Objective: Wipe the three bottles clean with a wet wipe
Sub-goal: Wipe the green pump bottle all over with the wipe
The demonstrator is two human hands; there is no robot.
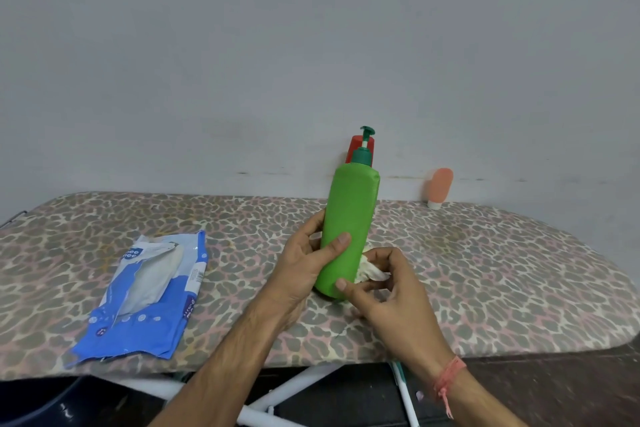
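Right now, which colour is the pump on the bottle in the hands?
Dark green pump, above the lighter green bottle; seen in the head view.

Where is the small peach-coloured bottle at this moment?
In the head view, the peach bottle stands cap-down at the far right edge of the ironing board, against the wall, right of the green pump bottle.

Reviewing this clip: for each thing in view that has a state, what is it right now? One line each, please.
green pump bottle: tilted, base near the board, held.
left hand: grips the green pump bottle.
right hand: pinches the wet wipe against the bottle's lower side.
wet wipe: crumpled.
wipe pack: lying flat, flap open.
red bottle: upright, mostly hidden.
peach tube: standing on its cap, by the wall.
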